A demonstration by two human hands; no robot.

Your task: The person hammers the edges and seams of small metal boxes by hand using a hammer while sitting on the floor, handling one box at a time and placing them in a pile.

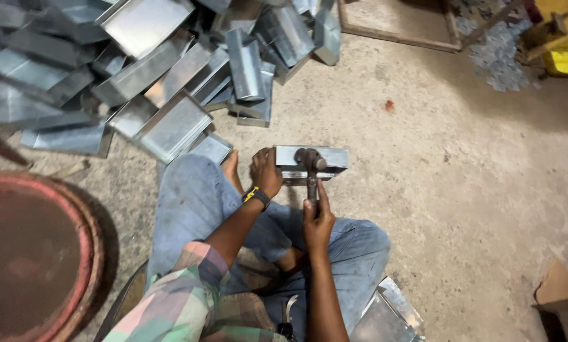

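I sit cross-legged on a concrete floor. My left hand [266, 172], with a wristband on its wrist, grips the left end of a shiny sheet-metal tray [334, 158] that lies on the floor in front of my knees. A hammer [310, 166] is held by its handle in my right hand [317, 223]. Its dark head rests on the tray's top face near the middle.
A big heap of similar metal trays [170, 69] fills the upper left. A round rusty red drum lid [30, 253] lies at the left. Another metal piece [388, 313] sits by my right knee. Metal scraps [499, 54] and a yellow object [566, 60] lie at the upper right.
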